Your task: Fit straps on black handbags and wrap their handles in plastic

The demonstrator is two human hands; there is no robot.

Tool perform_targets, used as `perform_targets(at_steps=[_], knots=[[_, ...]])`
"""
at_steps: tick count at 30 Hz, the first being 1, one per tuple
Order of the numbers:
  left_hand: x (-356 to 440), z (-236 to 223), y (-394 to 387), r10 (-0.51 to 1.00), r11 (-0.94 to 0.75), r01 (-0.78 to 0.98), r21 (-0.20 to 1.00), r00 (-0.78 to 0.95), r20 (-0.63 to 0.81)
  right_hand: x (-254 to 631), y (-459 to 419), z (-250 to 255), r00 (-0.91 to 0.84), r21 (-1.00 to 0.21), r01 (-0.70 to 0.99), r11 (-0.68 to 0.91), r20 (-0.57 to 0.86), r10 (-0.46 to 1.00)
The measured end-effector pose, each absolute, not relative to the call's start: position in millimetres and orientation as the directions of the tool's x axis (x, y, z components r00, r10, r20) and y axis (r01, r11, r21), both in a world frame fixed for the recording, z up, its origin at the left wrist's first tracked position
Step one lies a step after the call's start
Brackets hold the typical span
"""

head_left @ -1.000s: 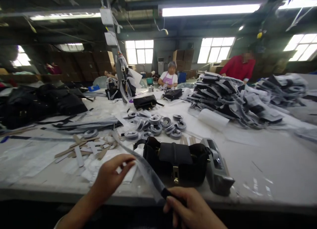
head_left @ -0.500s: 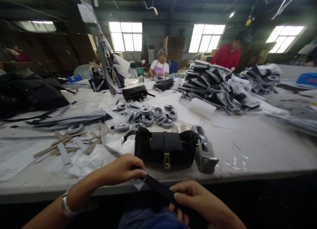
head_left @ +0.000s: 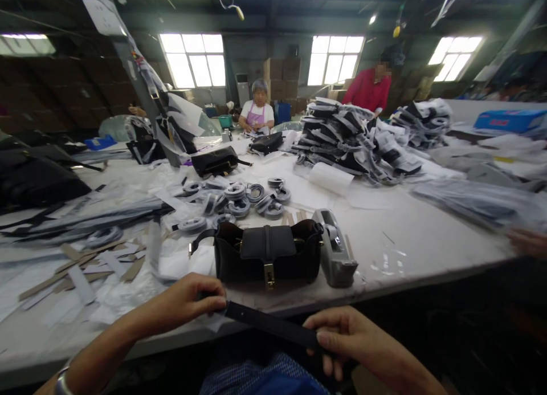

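A flat black strap (head_left: 271,325) stretches between my two hands in front of the table edge. My left hand (head_left: 194,297) pinches its left end, where a bit of clear plastic hangs below. Fingers of my right hand (head_left: 342,335) are closed round the strap farther along; its far end is lost in the dark below. Just beyond my hands stands a black handbag (head_left: 267,252) with a gold clasp on its flap and a short buckled strap at its left. Touching the bag's right side is a grey tape dispenser (head_left: 335,249).
Coiled, wrapped straps (head_left: 239,198) lie behind the bag. Cardboard strips (head_left: 81,267) and plastic film are scattered at left. A tall pile of wrapped black pieces (head_left: 337,135) stands farther back. Two people work across the table; another person's hand (head_left: 530,241) shows at the right edge.
The view has swung right, so the table things sit farther left. Both hands keep hold of the strap, which now lies flatter. Another person's hand has appeared at the right edge.
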State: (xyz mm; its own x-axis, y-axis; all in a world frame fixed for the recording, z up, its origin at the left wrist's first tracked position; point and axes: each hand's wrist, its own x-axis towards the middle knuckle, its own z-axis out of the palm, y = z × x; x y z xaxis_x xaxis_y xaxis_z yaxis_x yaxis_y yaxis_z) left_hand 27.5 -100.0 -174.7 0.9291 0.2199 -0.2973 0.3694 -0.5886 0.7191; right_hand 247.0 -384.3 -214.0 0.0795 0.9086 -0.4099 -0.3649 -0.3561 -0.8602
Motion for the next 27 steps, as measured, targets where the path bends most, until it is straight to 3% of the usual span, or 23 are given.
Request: perform_targets(at_steps=[4, 7, 10, 12, 21, 27], knots=[[21.8, -181.8, -98.3, 0.206, -0.66, 0.28, 0.698, 0.96, -0.19, 252.7, -387.2, -224.6, 0.279, -0.945, -0.152, -0.29, -0.323, 0.905], [14.2, -186.3, -108.9, 0.21, -0.834, 0.118, 0.538, 0.971, 0.112, 256.5, -387.5, -228.5, 0.422, -0.984, 0.124, -0.127, -0.064, 0.904], [4.6, -193.0, -124.6, 0.179, -0.938, 0.031, 0.345, 0.896, 0.406, 256.6, -386.1, -230.8, 0.435, -0.985, 0.164, -0.053, 0.024, 0.9], [-1.1, -199.3, -131.7, 0.154, -0.961, 0.009, 0.276, 0.847, 0.508, 255.3, -384.7, -233.3, 0.429, -0.989, 0.142, -0.045, 0.02, 0.903], [-6.8, -218.3, -124.0, -0.051, -0.999, -0.047, -0.022, 0.798, 0.6, 256.2, -381.8, -246.2, 0.412, -0.995, 0.052, -0.081, -0.053, 0.909], [-9.8, -225.3, -120.3, -0.066, -0.997, -0.068, -0.02, 0.794, 0.605, 248.8, -379.6, -244.1, 0.433, -0.991, -0.126, -0.047, -0.097, 0.896]])
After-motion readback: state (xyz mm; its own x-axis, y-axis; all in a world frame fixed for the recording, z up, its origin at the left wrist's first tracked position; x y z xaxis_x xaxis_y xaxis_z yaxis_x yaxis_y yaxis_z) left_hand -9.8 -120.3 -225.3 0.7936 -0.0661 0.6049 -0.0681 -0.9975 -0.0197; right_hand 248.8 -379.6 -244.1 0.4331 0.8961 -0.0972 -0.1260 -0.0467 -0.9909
